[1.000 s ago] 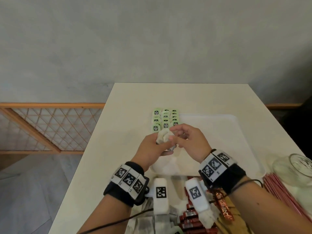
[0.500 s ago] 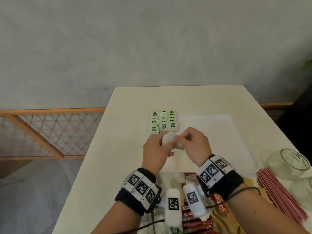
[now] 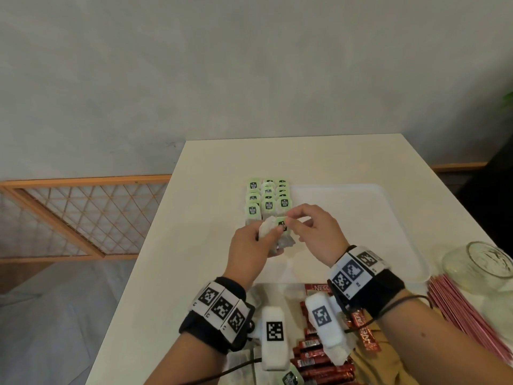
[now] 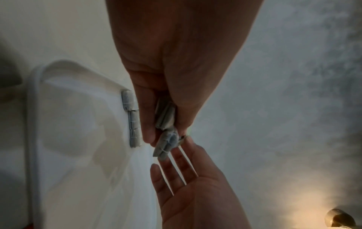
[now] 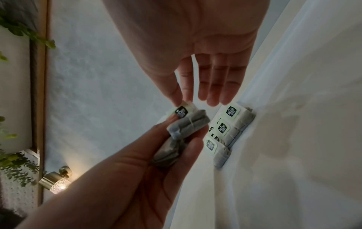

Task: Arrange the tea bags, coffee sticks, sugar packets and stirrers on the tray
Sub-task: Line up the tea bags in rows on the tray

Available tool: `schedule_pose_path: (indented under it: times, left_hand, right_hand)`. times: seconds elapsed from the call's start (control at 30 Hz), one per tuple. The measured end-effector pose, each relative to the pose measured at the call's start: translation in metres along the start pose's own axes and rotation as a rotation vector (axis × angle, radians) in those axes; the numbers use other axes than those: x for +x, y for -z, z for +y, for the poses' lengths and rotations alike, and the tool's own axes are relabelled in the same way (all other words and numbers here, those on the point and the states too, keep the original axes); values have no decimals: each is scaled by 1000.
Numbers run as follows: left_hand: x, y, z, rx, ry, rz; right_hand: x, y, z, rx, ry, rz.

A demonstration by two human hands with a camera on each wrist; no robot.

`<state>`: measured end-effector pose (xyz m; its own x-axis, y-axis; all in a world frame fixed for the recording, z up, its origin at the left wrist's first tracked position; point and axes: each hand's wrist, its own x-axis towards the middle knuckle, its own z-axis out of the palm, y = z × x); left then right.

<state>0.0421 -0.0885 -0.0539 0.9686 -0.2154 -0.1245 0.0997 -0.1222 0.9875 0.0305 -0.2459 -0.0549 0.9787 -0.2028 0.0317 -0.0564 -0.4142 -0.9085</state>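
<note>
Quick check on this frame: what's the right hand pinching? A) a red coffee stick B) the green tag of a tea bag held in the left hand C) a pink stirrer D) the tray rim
B: the right hand pinches with thumb and forefinger the green tag of the tea bags that the left hand grips.

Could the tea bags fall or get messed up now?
Maybe. The right hand pinches only the green tag of one tea bag, so it could swing or slip. The left hand holds several bags loosely; one might drop onto the neat rows on the tray.
</note>
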Motion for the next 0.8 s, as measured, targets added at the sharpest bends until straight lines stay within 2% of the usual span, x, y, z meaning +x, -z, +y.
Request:
schedule_pose_path:
  times: [0.1,0.27,0.57,0.8]
  left_hand:
    - [1,4,-8,-17,69,-16]
    - [8,23,-16,-17,222,20]
    - [22,45,-12,-11,191,44]
    - [23,45,-12,-243,364,16]
  right_hand:
    - [11,-6,8,-22,-35,-83]
    - [44,-15,33,-155,-177,-100]
    - [91,-34,31,-250,-116,-38]
    - [97,-42,32,-180,-137,-1]
